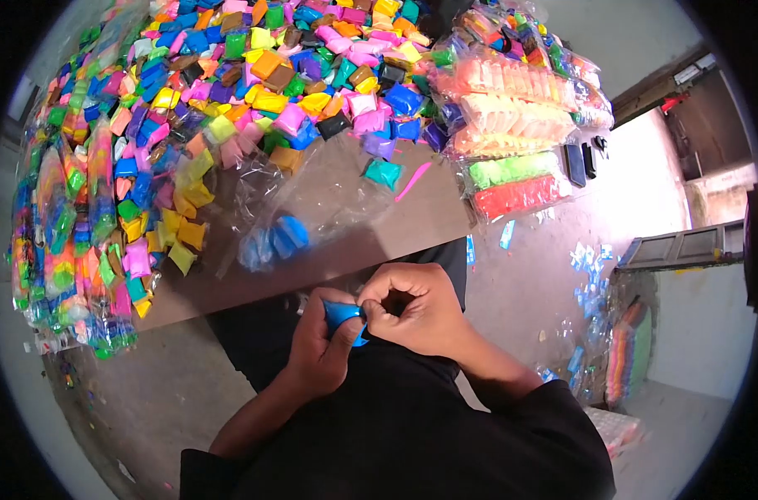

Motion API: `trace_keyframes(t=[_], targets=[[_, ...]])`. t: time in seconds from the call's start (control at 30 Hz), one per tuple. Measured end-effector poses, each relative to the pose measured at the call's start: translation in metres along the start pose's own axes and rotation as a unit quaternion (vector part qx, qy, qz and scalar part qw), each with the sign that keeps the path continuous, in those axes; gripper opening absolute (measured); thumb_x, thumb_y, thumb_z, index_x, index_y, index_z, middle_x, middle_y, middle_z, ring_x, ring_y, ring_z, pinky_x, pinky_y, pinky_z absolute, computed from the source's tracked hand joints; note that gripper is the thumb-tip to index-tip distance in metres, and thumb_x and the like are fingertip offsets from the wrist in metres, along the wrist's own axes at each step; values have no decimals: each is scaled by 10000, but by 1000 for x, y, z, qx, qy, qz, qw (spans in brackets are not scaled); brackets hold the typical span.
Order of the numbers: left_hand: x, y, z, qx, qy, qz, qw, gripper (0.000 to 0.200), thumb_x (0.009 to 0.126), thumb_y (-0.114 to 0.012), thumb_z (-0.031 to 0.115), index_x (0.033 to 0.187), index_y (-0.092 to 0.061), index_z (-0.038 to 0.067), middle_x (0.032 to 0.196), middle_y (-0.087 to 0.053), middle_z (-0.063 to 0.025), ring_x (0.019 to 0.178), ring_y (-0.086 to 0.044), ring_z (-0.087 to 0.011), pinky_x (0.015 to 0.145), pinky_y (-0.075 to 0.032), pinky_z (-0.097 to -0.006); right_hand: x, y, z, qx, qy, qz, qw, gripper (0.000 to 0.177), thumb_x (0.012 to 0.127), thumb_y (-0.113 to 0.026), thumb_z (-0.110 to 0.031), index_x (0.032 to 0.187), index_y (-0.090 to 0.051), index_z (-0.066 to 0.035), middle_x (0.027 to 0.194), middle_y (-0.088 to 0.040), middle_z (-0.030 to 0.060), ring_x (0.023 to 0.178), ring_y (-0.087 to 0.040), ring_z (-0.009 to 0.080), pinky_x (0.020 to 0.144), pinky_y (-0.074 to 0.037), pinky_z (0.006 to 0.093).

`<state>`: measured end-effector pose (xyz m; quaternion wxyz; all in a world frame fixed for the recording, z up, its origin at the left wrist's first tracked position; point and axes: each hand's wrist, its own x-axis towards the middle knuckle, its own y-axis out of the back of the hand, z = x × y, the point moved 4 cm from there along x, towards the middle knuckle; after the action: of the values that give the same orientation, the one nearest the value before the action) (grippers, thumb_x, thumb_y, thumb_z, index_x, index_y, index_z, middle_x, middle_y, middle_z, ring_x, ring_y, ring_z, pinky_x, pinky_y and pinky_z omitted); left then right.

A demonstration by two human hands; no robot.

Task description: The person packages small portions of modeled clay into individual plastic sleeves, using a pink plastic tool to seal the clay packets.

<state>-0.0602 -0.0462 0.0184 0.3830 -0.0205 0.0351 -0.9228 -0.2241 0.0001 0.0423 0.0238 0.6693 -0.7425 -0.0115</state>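
Close to my body, just off the table's front edge, my left hand [319,343] is closed around a small blue packet [340,315]. My right hand [414,310] pinches the right end of that same packet between thumb and forefinger. Both hands meet at it, and part of the blue shows below the left thumb. On the table [329,242] in front of them lies a clear plastic bag [266,200] with several blue packets [277,240] inside.
A big heap of colourful packets [287,75] covers the table's far side and left. Bags of peach packets [512,108], green packets [512,169] and red packets [520,198] lie at the right. A pink strip [413,181] rests near a teal packet [383,173]. Blue-white wrappers [591,275] litter the floor.
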Motion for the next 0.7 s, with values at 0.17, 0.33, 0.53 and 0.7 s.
trace_keyframes(t=[0.17, 0.33, 0.53, 0.7], targets=[[4, 3, 13, 6, 9, 13, 1000, 274, 1033, -582, 255, 1177, -484, 44, 1007, -533, -45, 885, -499, -81, 771, -444, -275, 2, -2, -5, 121, -40, 43, 991, 77, 871, -639, 79, 889, -668, 10, 815, -669, 21, 741, -618, 47, 649, -490, 223], [3, 6, 9, 154, -72, 30, 985, 296, 1037, -585, 275, 1178, -482, 36, 1028, -565, -65, 892, -529, -95, 794, -467, -285, 2, -2, 5, 52, -69, -1, 996, 94, 887, -628, 70, 937, -684, 13, 867, -674, 30, 777, -618, 52, 682, -501, 228], [7, 10, -4, -130, 90, 28, 987, 251, 1082, -495, 278, 1176, -482, 45, 864, -571, -40, 746, -559, -77, 654, -464, -230, 8, -8, -8, 155, -9, 0, 988, 33, 943, -658, 12, 953, -687, 22, 835, -669, 24, 726, -600, 62, 644, -489, 228], [8, 11, -20, -182, 183, 0, 966, 327, 1105, -416, 356, 1146, -521, 49, 827, -566, -20, 701, -542, -68, 595, -433, -220, 8, -2, 24, 92, -28, 94, 991, 111, 1003, -653, -98, 997, -682, 9, 875, -660, 26, 738, -590, 65, 608, -474, 226]])
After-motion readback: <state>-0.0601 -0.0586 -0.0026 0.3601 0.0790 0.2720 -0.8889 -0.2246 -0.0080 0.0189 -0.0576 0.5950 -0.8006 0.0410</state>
